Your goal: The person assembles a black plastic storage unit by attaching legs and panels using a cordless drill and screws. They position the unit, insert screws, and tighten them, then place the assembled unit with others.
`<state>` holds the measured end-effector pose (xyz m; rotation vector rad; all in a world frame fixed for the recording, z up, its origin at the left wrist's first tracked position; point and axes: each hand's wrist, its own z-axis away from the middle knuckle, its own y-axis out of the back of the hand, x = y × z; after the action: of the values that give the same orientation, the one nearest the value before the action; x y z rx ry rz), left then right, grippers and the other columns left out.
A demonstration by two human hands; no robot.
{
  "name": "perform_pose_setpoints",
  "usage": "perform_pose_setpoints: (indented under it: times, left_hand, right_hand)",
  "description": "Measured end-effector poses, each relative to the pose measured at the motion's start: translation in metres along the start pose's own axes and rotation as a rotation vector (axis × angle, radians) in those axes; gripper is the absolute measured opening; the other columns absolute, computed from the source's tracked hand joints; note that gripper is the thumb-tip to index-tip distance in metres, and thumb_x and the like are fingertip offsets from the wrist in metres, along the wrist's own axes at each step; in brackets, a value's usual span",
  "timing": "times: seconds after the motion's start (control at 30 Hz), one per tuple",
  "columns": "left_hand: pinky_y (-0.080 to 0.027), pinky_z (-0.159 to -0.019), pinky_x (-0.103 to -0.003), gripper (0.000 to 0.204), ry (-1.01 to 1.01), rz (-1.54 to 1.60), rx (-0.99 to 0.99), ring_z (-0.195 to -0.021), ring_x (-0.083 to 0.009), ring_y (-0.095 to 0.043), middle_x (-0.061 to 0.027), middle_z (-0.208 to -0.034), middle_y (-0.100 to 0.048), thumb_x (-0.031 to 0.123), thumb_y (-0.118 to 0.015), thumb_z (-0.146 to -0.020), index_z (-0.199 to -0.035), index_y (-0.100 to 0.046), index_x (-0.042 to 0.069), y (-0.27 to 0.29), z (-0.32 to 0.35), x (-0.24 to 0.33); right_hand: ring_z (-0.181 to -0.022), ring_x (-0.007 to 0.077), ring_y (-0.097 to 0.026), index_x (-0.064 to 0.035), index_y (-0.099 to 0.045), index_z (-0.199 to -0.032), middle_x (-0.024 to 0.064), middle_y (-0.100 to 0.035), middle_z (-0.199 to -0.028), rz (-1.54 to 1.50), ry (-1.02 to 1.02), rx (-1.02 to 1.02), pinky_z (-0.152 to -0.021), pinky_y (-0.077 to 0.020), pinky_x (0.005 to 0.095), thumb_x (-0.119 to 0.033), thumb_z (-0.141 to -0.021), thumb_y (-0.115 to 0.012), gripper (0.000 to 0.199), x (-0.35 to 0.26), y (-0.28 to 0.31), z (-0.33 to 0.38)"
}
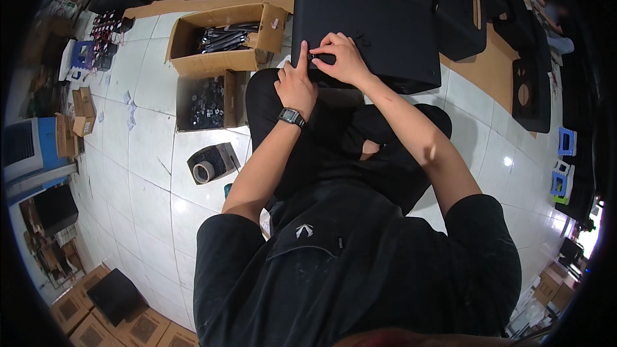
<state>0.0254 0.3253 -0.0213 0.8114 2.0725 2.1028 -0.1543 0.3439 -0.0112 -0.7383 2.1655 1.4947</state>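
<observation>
A large black box-shaped cabinet (392, 45) lies in front of my crossed legs, with small dark marks or fittings on its upper face. My left hand (297, 87) rests at its near left corner. The index finger points straight along the cabinet's left edge; the other fingers are partly bent, and nothing shows in them. Beside it, my right hand (340, 58) reaches over the same corner. Its thumb and index finger come together in a pinch near the left fingertip. Whatever they hold is too small to name.
Left of the cabinet are a carton (273, 29) of black strap-like parts, a box (230, 99) of small black pieces, and a small tray (225, 157) with a tape roll (204, 172). More black cabinets (463, 19) line the back. Another person (556, 32) is at far right.
</observation>
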Motion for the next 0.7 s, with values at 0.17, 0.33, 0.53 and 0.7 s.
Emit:
perform_pose_setpoints:
  times: [0.17,0.33,0.53,0.7]
  left_hand:
    - [-0.058,-0.083,-0.052,0.119,-0.002,-0.026,0.004,-0.109,-0.0373,-0.068,-0.0179,-0.122,-0.064,0.017,-0.087,-0.076,-0.173,-0.021,0.037,-0.002,0.001,-0.003]
    - [-0.056,-0.078,-0.049,0.105,-0.007,-0.023,0.031,-0.1,-0.0356,-0.069,-0.017,-0.114,-0.066,0.014,-0.079,-0.083,-0.171,-0.027,0.037,-0.001,0.001,0.001]
    - [-0.057,-0.077,-0.048,0.101,0.008,-0.024,0.027,-0.096,-0.035,-0.07,-0.0168,-0.111,-0.066,0.013,-0.077,-0.085,-0.171,-0.029,0.037,0.003,0.002,0.001]
    - [-0.059,-0.08,-0.049,0.113,0.0,-0.002,-0.019,-0.098,-0.0351,-0.071,-0.0172,-0.112,-0.065,0.014,-0.084,-0.081,-0.172,-0.023,0.039,0.007,0.001,-0.002]
  right_hand:
    - [-0.104,0.0219,-0.062,-0.0153,-0.085,-0.105,0.0005,-0.068,-0.103,0.002,0.009,0.019,-0.095,-0.0456,0.0381,-0.024,-0.085,-0.085,0.022,0.0,-0.005,0.0]
    - [-0.104,0.0216,-0.062,-0.0137,-0.085,-0.107,0.0013,-0.069,-0.103,0.023,-0.029,0.014,-0.096,-0.0447,0.037,-0.024,-0.086,-0.084,0.024,-0.002,-0.005,0.003]
    - [-0.11,0.0247,-0.063,-0.0165,-0.081,-0.12,0.0043,-0.068,-0.113,-0.02,0.059,0.014,-0.1,-0.0459,0.0408,-0.027,-0.084,-0.086,0.037,-0.006,0.007,0.003]
    - [-0.125,0.0296,-0.058,-0.03,-0.071,-0.14,0.0085,-0.06,-0.141,0.229,0.474,-0.154,-0.104,-0.0462,0.0438,-0.031,-0.085,-0.085,0.057,0.002,0.038,0.014]
